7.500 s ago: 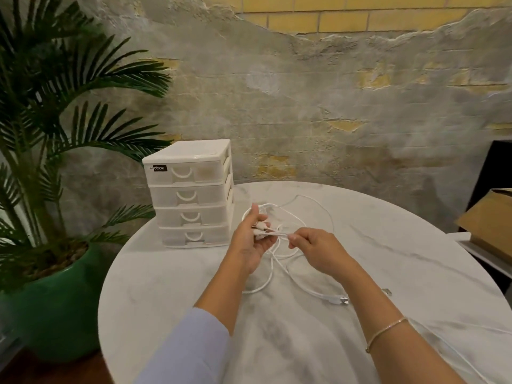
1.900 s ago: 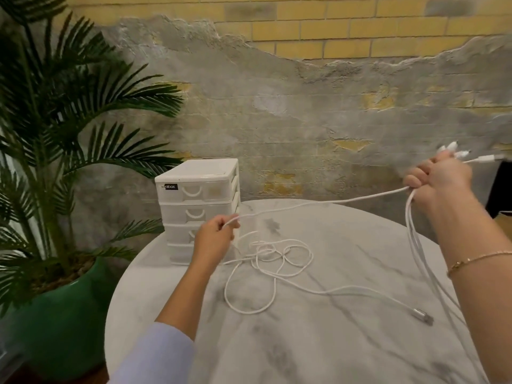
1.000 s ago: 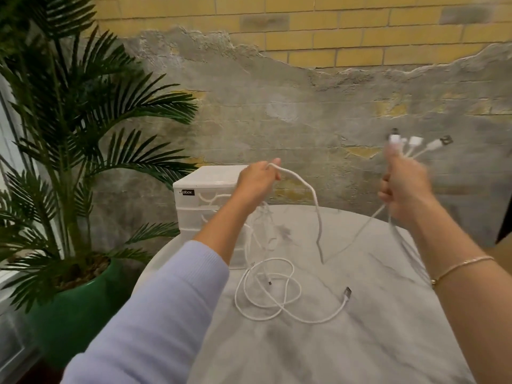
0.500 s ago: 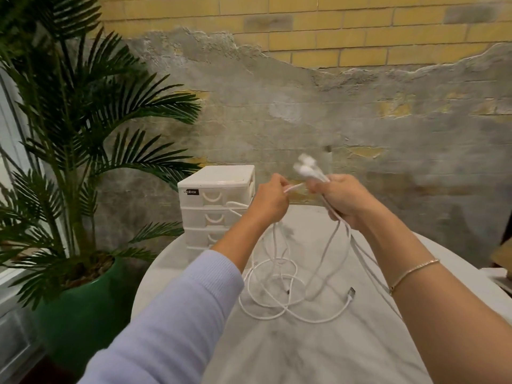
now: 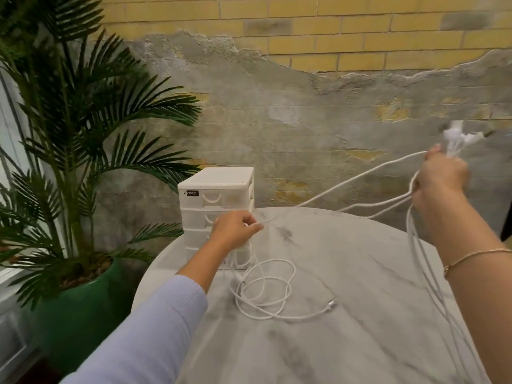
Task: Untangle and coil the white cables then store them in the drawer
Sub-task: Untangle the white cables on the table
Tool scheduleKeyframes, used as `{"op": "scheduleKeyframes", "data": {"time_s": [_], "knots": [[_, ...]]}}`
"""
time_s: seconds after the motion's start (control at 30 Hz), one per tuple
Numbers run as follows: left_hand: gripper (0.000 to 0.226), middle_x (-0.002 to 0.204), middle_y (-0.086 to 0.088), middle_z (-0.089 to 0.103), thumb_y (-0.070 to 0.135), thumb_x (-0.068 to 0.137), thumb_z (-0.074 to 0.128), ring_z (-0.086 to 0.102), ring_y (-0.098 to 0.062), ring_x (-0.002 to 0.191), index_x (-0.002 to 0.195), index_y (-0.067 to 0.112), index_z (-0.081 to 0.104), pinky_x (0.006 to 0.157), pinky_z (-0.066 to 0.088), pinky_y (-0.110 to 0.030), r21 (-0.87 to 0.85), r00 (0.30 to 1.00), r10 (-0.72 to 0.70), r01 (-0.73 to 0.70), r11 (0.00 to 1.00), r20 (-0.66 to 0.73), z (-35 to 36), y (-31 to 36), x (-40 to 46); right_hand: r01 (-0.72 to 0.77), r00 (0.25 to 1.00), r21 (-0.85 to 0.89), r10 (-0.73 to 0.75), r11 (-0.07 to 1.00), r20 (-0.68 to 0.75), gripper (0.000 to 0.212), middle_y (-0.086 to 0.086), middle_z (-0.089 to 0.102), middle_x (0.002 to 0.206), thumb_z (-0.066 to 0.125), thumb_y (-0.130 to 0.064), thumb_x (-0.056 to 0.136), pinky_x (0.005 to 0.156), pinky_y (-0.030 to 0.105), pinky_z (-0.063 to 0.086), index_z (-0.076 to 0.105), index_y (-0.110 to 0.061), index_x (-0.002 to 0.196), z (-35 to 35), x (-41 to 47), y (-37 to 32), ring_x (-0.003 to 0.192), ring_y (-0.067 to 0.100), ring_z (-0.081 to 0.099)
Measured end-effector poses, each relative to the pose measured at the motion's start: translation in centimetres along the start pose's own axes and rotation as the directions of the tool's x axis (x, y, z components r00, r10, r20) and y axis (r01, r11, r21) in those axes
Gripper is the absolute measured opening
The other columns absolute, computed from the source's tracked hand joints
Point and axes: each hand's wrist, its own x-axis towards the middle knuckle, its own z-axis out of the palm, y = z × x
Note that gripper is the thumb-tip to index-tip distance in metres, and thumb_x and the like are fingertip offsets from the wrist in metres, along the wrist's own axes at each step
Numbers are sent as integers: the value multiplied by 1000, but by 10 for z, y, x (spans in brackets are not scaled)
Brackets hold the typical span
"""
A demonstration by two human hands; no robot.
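Several white cables [image 5: 263,292] lie in loose loops on the round marble table [image 5: 346,342], one metal plug end at the loops' right. My left hand [image 5: 235,234] pinches a cable just in front of the white drawer unit [image 5: 219,198]. From there the strand runs taut up to my right hand [image 5: 440,178], raised at the far right. That hand grips a bunch of cables, their plug ends [image 5: 457,137] sticking up blurred above the fist. More strands hang from it down past the table's right side. All drawers look closed.
A large palm in a green pot [image 5: 69,314] stands left of the table, its fronds reaching toward the drawer unit. A rough plaster and yellow brick wall [image 5: 304,106] is close behind. A dark object shows at the right edge.
My hands were together above the table half a second ago; now my right hand has swung out to the right and up, pulling strands taut, while my left hand dropped toward the drawer unit.
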Motion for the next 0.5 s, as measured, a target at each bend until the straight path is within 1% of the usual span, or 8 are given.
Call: {"op": "scheduleKeyframes", "data": {"time_s": [0.07, 0.13, 0.17, 0.23, 0.3, 0.37, 0.43, 0.5], "knots": [[32, 71, 5, 60, 49, 85, 61, 57, -16, 74, 75, 19, 64, 67, 43, -28, -31, 998, -47, 48, 998, 43, -2, -11, -2, -35, 994, 7, 36, 999, -100, 42, -4, 55, 91, 47, -42, 91, 85, 27, 47, 59, -8, 113, -10, 17, 0, 89, 14, 48], [40, 60, 4, 53, 52, 85, 59, 51, -14, 61, 69, 15, 63, 58, 37, -25, -37, 995, -75, 78, 996, 72, -5, -18, -4, -46, 987, -17, 43, 999, -155, 42, 0, 61, 105, 44, -45, 91, 84, 29, 46, 59, -9, 108, -22, 29, 2, 89, 13, 47], [41, 57, 3, 50, 51, 86, 59, 49, -14, 58, 65, 15, 61, 56, 35, -25, -29, 993, -78, 81, 996, 90, -7, -20, -4, -46, 988, -18, 42, 999, -151, 41, -1, 61, 100, 43, -44, 91, 81, 29, 43, 58, -9, 107, -28, 32, 4, 89, 14, 45], [39, 60, 2, 52, 48, 89, 55, 50, -17, 61, 73, 14, 65, 61, 37, -26, -15, 991, -67, 69, 998, 116, -9, -20, -4, -55, 994, -22, 53, 998, -95, 47, -3, 52, 85, 45, -38, 92, 77, 31, 39, 52, -6, 125, -37, 32, 8, 88, 16, 43], [39, 75, 1, 60, 45, 94, 49, 54, -17, 72, 90, 13, 72, 70, 40, -28, -40, 991, -51, 56, 998, 121, -13, -17, -5, -92, 995, -84, 89, 992, -37, 50, 2, 48, 98, 51, -32, 91, 76, 31, 39, 45, -4, 133, -38, 28, 14, 90, 17, 45], [41, 89, 1, 64, 42, 97, 43, 55, -15, 84, 93, 14, 72, 78, 40, -27, -86, 995, -6, 15, 996, 102, -17, -8, -5, -104, 994, -213, 106, 971, -4, 54, 2, 52, 113, 60, -30, 89, 79, 32, 43, 45, -2, 132, -35, 20, 19, 96, 21, 53], [42, 85, 1, 65, 39, 100, 39, 56, -12, 79, 86, 14, 69, 76, 41, -26, -185, 997, 41, -28, 982, 67, -22, 8, -4, -90, 993, -300, 107, 950, 43, 56, 4, 54, 118, 63, -28, 88, 82, 33, 43, 45, 4, 131, -30, 10, 23, 101, 22, 55], [43, 67, 1, 59, 37, 100, 38, 53, -12, 62, 75, 14, 64, 65, 43, -26, -323, 998, 52, -35, 946, 46, -28, 27, -6, -90, 988, -299, 122, 950, 92, 49, 5, 52, 102, 62, -22, 90, 72, 30, 40, 48, 4, 128, -25, 2, 27, 88, 19, 52]]}}
